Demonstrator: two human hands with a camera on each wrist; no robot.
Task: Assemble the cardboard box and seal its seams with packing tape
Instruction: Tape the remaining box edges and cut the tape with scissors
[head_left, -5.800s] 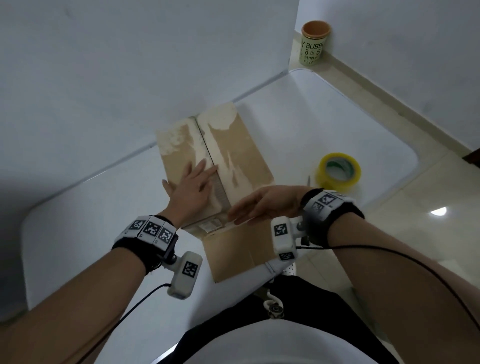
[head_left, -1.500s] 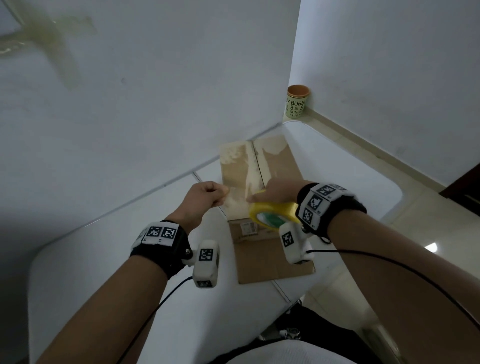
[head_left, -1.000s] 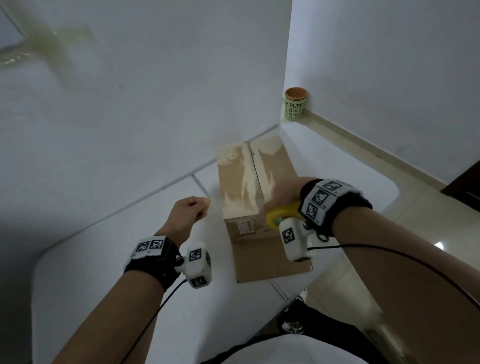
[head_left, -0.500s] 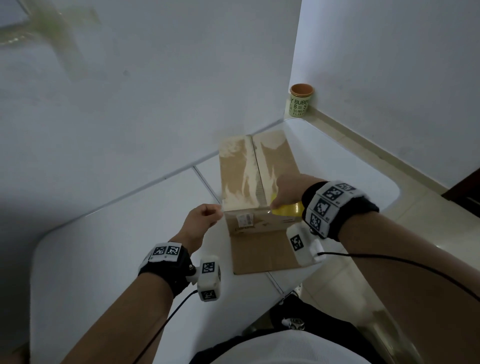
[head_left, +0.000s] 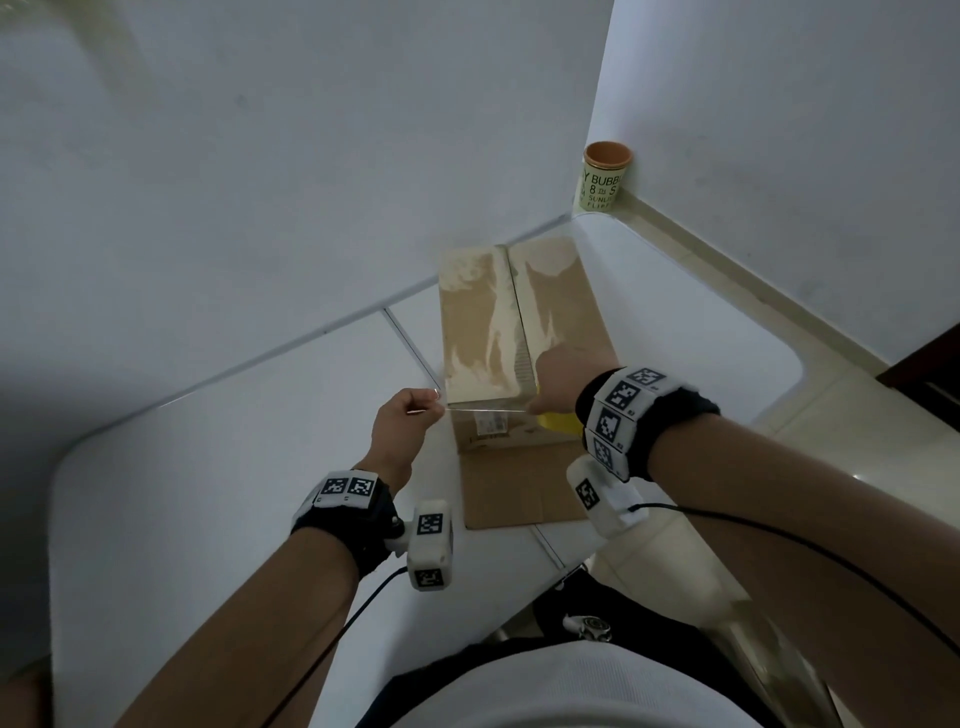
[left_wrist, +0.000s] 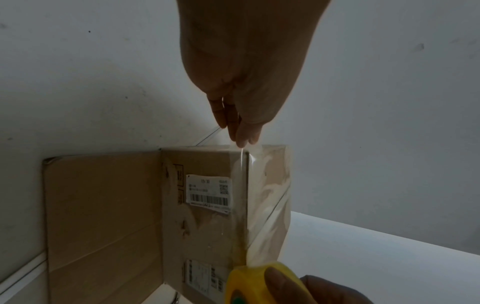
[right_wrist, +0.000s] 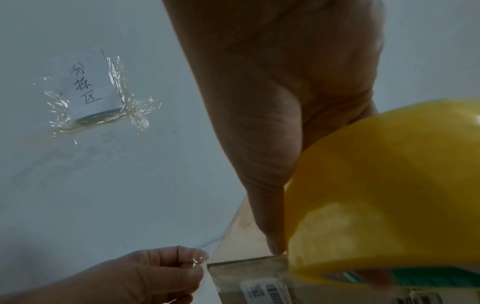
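The cardboard box stands on the white table with its top flaps closed and one bottom flap lying flat towards me. My right hand grips the yellow tape roll at the box's near right top corner. My left hand pinches the free end of the clear tape strip just left of the box. The strip runs taut along the near top edge. In the left wrist view the fingertips pinch the strip above the box, with the roll below. The right wrist view shows the roll and my left hand.
The box sits against the white wall at the table's far side. A green cup with an orange rim stands on the ledge in the corner. A handwritten paper note is taped to the wall. The table's rounded edge and the floor lie to the right.
Earlier both hands lay flat on the flaps with the roll on the table. Since then my right hand picked up the roll, and the strip now stretches between both hands along the box edge.
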